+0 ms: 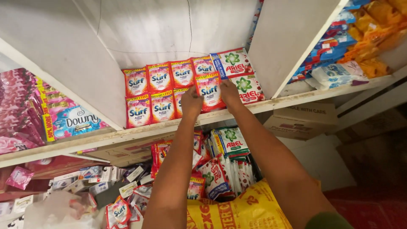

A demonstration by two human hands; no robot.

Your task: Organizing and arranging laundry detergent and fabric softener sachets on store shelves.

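Both my hands reach up into the middle compartment of a white shelf [127, 136]. My left hand [191, 103] and my right hand [229, 92] hold one red and pink detergent sachet [209, 91] by its lower corners, over the front row. Rows of like red sachets [149, 93] lie flat to its left. Two white sachets with a green star mark [239, 72] lie just right of my right hand.
A white divider [288, 46] bounds the compartment on the right, another [55, 59] on the left. Blue and pink softener packs [70, 122] fill the left bay; blue and orange packets [360, 38] the right. Below sit a yellow sack [250, 210], loose sachets [220, 161] and cardboard boxes [305, 118].
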